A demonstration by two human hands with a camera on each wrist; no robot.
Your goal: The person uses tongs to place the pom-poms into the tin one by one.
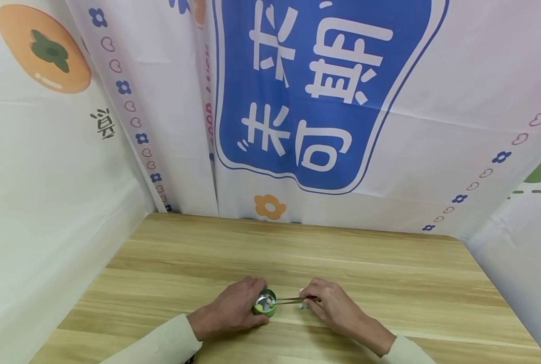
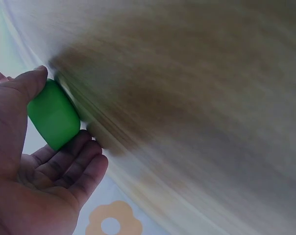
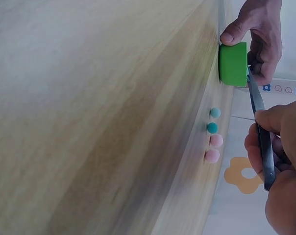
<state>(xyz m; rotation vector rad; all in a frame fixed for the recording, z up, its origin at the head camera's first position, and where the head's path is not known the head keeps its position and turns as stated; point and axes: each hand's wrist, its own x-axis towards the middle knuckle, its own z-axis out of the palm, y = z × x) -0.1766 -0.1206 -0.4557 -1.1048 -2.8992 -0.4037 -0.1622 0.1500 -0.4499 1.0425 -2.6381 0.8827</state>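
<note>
A small round green tin [image 1: 265, 312] stands on the wooden table, with several little pale balls lying inside it. My left hand [image 1: 236, 306] holds it from the side; in the left wrist view the thumb and curled fingers lie around its green wall [image 2: 55, 115]. With thumb and fingers, my right hand [image 1: 336, 309] pinches metal tweezers [image 1: 288, 301], darker toward the grip. The tweezer tips reach over the tin's rim, close to a pale ball. Under my right hand several pompom-like balls sit in a row, including a teal ball [image 3: 212, 128] and a pink ball [image 3: 212, 156].
The wooden table [image 1: 197, 253] is bounded at the back by a white printed cloth [image 1: 389, 197] with a blue sign and flowers. White cloth walls [image 1: 47, 202] also stand at the left and right sides.
</note>
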